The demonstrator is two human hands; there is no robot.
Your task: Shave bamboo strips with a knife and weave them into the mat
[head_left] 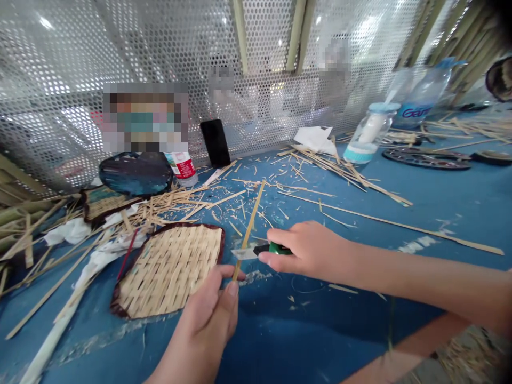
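Gripping a green-handled knife (262, 250) in the right hand (302, 248), with fingers curled around the handle, blade pointing left and crossing a narrow bamboo strip (252, 218). Pinching the near end of that strip between thumb and fingers of the left hand (214, 306), just on the near side of the blade. Working over a blue bench (304, 330), strewn with fine shavings beyond both hands. Placed right beside a pale woven panel (168, 272) with a dark brown edge, left of the left hand; impossible to tell whether touching. Surrounded farther off by a heap of loose strips (172, 201) beyond and left of the left hand, and by white paper (314, 138) and a blue-lidded jar (370, 133) beyond the right hand. Facing, well beyond both hands, a perforated screen (160, 48), with a dark phone (216, 143) standing before it, beside a red-labelled bottle (184, 168).
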